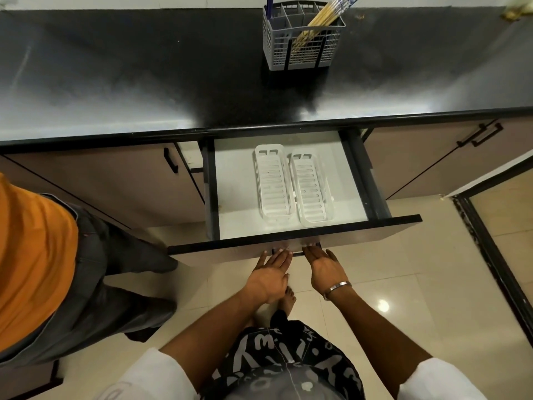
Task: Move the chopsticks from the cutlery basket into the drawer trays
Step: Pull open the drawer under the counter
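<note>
Fingers of left hand point(269, 277) and right hand point(326, 269) extended, released, tips at open drawer's dark front point(360, 236); handle mostly hidden. Wooden chopsticks point(318, 17) in grey plastic cutlery basket point(301, 50), top centre, tops cut off. Two white slotted trays point(294, 184) in drawer.

No legible words, brands, numbers or signs anywhere in view. Only white letter-like marks printed on the black fabric shorts point(284, 346), just below the two hands; shapes resembling an "M" and a few rounded characters, too distorted and broken up to make out as any word. Nothing printed or embossed visible on the grey plastic grid cutlery basket point(302, 44), far above those shorts on the counter, nor on the two white slotted plastic trays point(294, 186) between basket and shorts.
</note>
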